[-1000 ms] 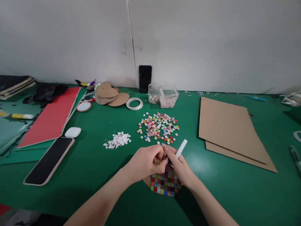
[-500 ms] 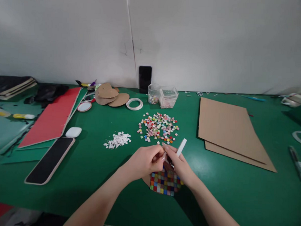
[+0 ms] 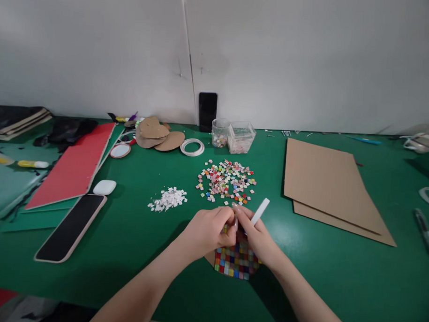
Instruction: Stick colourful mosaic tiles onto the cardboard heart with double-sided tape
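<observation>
My left hand (image 3: 211, 230) is closed in a pinch, its fingertips meeting those of my right hand; whatever lies between them is too small or hidden to make out. My right hand (image 3: 256, 233) is closed around a slim white stick (image 3: 260, 211), whose upper end juts out past the thumb while its lower end is hidden. Under both hands lies a cardboard disc (image 3: 210, 258), with rows of colourful mosaic tiles (image 3: 234, 263) on it. Just beyond the fingers spreads a pile of loose coloured tiles (image 3: 225, 180).
Left of the hands are white paper bits (image 3: 168, 200), a phone (image 3: 71, 229) and a white case (image 3: 104, 187). Behind stand a clear cup (image 3: 220, 133), a plastic box (image 3: 241, 137), a tape roll (image 3: 192, 147) and cardboard discs (image 3: 170, 141). Cardboard sheets (image 3: 326, 183) lie right.
Both hands stay over the disc with fingertips together. The left fingers have shifted slightly to the right, and the white stick has moved slightly right. The whole view has shifted a little.
</observation>
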`<act>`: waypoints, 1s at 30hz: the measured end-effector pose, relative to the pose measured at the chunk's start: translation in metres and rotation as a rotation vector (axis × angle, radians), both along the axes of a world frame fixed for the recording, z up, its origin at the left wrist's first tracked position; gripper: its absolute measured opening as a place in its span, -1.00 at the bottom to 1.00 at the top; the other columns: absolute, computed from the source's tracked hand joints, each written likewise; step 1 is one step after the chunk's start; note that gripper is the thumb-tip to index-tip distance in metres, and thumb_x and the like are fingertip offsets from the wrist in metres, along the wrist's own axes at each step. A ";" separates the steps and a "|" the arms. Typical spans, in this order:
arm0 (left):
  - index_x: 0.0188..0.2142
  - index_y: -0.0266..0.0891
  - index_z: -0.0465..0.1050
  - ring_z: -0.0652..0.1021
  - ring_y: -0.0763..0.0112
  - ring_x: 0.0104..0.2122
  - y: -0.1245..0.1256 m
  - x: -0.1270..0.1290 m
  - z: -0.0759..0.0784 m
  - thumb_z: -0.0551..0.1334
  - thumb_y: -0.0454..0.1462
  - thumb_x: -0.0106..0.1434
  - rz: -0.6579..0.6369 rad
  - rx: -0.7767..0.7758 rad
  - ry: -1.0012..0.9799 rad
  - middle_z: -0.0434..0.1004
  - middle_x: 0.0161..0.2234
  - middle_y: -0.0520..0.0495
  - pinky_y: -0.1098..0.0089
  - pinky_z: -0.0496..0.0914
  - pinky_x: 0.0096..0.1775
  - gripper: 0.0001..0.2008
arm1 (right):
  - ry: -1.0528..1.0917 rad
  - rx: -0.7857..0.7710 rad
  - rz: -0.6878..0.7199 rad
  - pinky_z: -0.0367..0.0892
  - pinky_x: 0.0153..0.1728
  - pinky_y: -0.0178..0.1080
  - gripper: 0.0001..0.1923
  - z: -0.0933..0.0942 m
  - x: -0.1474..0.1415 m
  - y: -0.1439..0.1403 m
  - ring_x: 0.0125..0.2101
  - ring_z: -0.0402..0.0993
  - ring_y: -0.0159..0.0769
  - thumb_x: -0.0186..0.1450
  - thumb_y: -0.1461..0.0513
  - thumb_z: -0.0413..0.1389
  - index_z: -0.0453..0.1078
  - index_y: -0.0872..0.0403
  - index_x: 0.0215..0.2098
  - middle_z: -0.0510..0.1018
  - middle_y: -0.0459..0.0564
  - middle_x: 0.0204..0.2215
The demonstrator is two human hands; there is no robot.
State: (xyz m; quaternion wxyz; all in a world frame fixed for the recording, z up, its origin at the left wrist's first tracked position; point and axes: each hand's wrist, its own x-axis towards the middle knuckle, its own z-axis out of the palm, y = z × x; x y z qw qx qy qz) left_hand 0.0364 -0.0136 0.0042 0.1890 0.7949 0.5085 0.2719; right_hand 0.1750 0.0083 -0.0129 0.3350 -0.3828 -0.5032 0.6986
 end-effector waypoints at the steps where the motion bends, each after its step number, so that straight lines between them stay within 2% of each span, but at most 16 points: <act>1: -0.51 -0.20 0.12 0.18 0.59 -0.68 0.000 0.000 0.000 -0.01 -0.36 0.09 0.000 0.024 0.014 0.13 -0.66 0.16 0.54 0.11 -0.61 -0.92 | 0.002 -0.003 -0.005 -0.01 -0.58 -0.35 -0.65 0.000 0.000 0.000 -0.59 -0.03 -0.44 0.25 -0.02 -0.04 0.18 0.04 -0.53 0.08 -0.21 -0.61; 6: -0.51 -0.19 0.11 0.20 0.57 -0.67 0.000 0.000 0.001 -0.01 -0.35 0.10 0.009 0.057 0.058 0.13 -0.65 0.16 0.52 0.12 -0.61 -0.92 | 0.030 -0.075 -0.023 -0.06 -0.62 -0.36 -0.65 -0.004 -0.002 -0.002 -0.62 -0.05 -0.45 0.24 -0.02 -0.03 0.17 0.04 -0.53 0.07 -0.23 -0.64; 12: -0.50 -0.18 0.11 0.23 0.56 -0.66 -0.001 0.000 0.003 0.02 -0.34 0.08 0.021 0.027 0.103 0.16 -0.63 0.15 0.52 0.13 -0.60 -0.93 | 0.020 -0.094 -0.066 0.02 -0.58 -0.36 -0.65 -0.007 -0.005 -0.002 -0.59 0.02 -0.45 0.19 -0.05 0.02 0.24 0.05 -0.50 0.14 -0.21 -0.61; 20: -0.44 -0.20 0.16 0.24 0.55 -0.66 -0.001 -0.004 0.000 -0.01 -0.34 0.13 -0.036 0.003 0.083 0.19 -0.63 0.15 0.51 0.13 -0.59 -0.95 | -0.010 -0.144 -0.091 -0.10 -0.68 -0.36 -0.61 -0.007 -0.004 -0.001 -0.68 -0.06 -0.47 0.13 -0.11 0.04 0.22 0.03 -0.51 0.08 -0.24 -0.70; 26: -0.45 -0.21 0.16 0.25 0.53 -0.65 0.001 -0.003 0.003 -0.02 -0.35 0.14 -0.035 -0.031 0.105 0.18 -0.63 0.14 0.50 0.12 -0.59 -0.93 | -0.023 -0.080 -0.082 -0.06 -0.64 -0.36 -0.62 -0.006 -0.003 -0.002 -0.64 -0.04 -0.46 0.17 -0.09 0.01 0.20 0.04 -0.52 0.08 -0.23 -0.65; 30: -0.45 -0.21 0.17 0.27 0.52 -0.65 0.001 -0.002 0.001 -0.03 -0.36 0.14 -0.029 0.022 0.159 0.23 -0.61 0.12 0.49 0.13 -0.59 -0.92 | -0.052 0.016 -0.047 -0.03 -0.61 -0.36 -0.63 -0.004 -0.003 -0.001 -0.61 -0.04 -0.45 0.24 -0.04 -0.05 0.14 0.04 -0.55 0.07 -0.22 -0.62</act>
